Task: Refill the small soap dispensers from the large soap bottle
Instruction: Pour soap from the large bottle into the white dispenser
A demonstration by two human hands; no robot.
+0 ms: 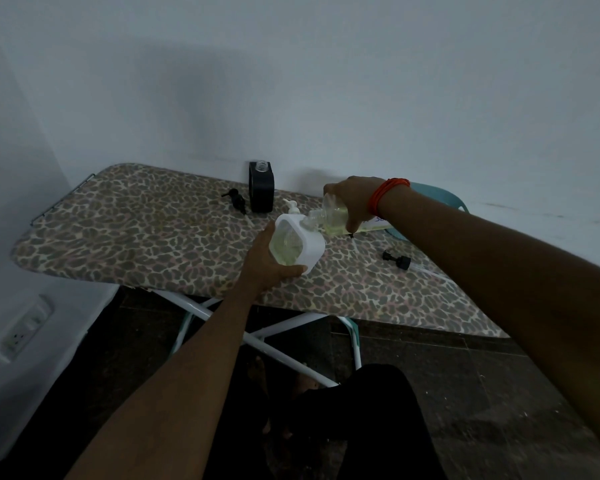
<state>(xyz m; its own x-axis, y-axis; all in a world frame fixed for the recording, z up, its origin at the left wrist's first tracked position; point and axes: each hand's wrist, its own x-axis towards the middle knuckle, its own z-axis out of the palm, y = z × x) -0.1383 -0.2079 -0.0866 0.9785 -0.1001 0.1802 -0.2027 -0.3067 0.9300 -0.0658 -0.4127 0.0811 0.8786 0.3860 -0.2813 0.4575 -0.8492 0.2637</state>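
Clear plastic bottle [333, 216], cloth board cover [136, 230] — matt

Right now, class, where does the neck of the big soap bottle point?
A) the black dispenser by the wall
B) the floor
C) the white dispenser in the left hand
C: the big soap bottle, tilted in the right hand, has its neck at the open top of the white dispenser held by the left hand.
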